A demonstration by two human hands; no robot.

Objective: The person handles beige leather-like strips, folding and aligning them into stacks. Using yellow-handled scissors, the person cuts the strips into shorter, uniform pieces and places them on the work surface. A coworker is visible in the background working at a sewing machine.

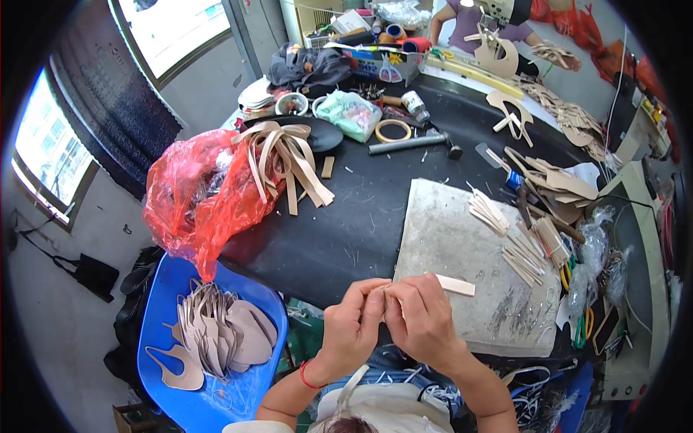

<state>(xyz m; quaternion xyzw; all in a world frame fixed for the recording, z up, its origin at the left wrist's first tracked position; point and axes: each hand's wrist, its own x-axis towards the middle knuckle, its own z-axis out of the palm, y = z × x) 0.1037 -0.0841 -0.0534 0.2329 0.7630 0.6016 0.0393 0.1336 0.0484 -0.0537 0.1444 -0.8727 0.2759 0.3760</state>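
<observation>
Close together over the table's near edge, my left hand [350, 328] and my right hand [422, 321] pinch a small beige strip [385, 287] between thumbs and forefingers. Most of the strip is hidden by my fingers. Past my right knuckles a flat pale strip [456, 286] shows above the worn cutting board [440, 216]; whether it joins the held one I cannot tell. On the board lie bundles of narrow beige strips [489, 212] and further short strips [522, 264]. A red band circles my left wrist.
A blue tub [155, 353] with beige cut pieces [224, 332] stands at left. Above it are a red plastic bag [195, 195] and long beige straps [281, 155]. A hammer [415, 143] and tape roll [393, 130] lie farther back. Another person [462, 29] works at a sewing machine.
</observation>
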